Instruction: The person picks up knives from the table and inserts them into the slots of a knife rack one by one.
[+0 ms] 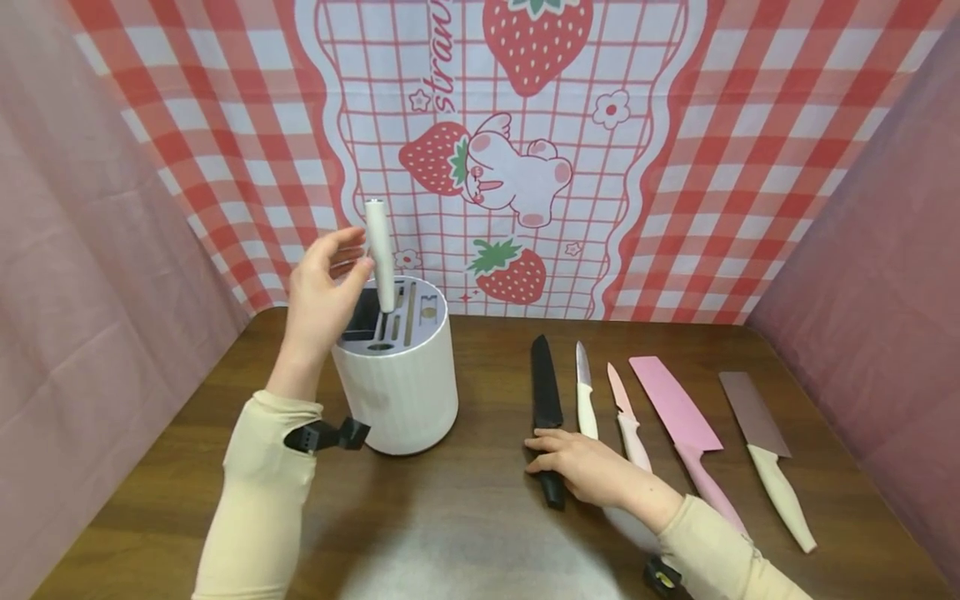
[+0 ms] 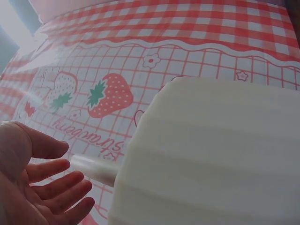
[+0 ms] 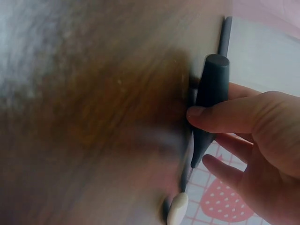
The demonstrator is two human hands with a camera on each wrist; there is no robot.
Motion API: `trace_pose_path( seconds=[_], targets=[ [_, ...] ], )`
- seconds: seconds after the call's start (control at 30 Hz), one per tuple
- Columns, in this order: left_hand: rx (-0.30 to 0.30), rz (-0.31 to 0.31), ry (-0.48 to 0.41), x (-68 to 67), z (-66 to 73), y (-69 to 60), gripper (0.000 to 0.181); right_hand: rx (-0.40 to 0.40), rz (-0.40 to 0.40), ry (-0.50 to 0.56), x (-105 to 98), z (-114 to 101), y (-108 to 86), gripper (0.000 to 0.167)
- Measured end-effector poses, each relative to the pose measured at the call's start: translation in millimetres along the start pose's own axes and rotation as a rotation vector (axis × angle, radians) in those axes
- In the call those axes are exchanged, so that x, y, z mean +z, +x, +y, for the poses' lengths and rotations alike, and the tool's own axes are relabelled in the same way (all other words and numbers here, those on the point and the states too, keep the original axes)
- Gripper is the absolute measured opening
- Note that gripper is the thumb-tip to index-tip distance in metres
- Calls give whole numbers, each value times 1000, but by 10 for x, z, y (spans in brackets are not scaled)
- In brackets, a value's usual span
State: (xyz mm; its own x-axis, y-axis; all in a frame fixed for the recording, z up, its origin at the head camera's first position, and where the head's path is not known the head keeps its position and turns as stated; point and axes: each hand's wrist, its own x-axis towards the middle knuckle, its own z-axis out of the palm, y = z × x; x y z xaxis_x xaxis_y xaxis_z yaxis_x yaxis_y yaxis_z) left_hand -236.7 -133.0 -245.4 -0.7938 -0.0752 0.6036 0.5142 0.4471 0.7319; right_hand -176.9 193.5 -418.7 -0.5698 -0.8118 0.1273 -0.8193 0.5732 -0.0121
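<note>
Holding up the left hand (image 1: pixel 326 287) on the left, just beside the white handle (image 1: pixel 380 254), with thumb and fingers loosely spread. Can make out, in the left wrist view, a narrow gap between those fingertips and the end of the handle. Can see the white handle rising almost upright from a slot in the top of the white knife block (image 1: pixel 401 396), to the right of a black insert (image 1: pixel 363 317).

Gripping the black knife (image 1: pixel 547 383) by its handle in the right hand (image 1: pixel 588 471), with the thumb on one side and fingers on the other. Pointing its blade to the far side, well to the right of the knife block. Cannot tell whether it touches the table (image 1: pixel 480 500) along its whole length.

Can count off, going right from there, a silver-bladed knife (image 1: pixel 586 412), a pink-bladed knife (image 1: pixel 633 442), a pink cleaver (image 1: pixel 678 404) and a cream-handled cleaver (image 1: pixel 763 458), all with blades toward the far side. Can see only part of the first two handles, behind the right hand and forearm. Facing a red-checked strawberry cloth (image 1: pixel 247 108) at the far side
</note>
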Motion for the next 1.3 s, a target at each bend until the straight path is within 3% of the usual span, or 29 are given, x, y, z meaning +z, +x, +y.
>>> trace_pose_path(
  seconds=[0.43,0.87,1.3],
  targets=[
    [140,36,69,57,47,-60,32,-3,5,-11,19,-35,-2,40],
    [150,10,115,86,88,-93,33,10,24,-2,38,-43,-5,31],
    [172,10,104,99,73,-109,32,-26,66,-17,-18,-27,-12,40]
  ],
)
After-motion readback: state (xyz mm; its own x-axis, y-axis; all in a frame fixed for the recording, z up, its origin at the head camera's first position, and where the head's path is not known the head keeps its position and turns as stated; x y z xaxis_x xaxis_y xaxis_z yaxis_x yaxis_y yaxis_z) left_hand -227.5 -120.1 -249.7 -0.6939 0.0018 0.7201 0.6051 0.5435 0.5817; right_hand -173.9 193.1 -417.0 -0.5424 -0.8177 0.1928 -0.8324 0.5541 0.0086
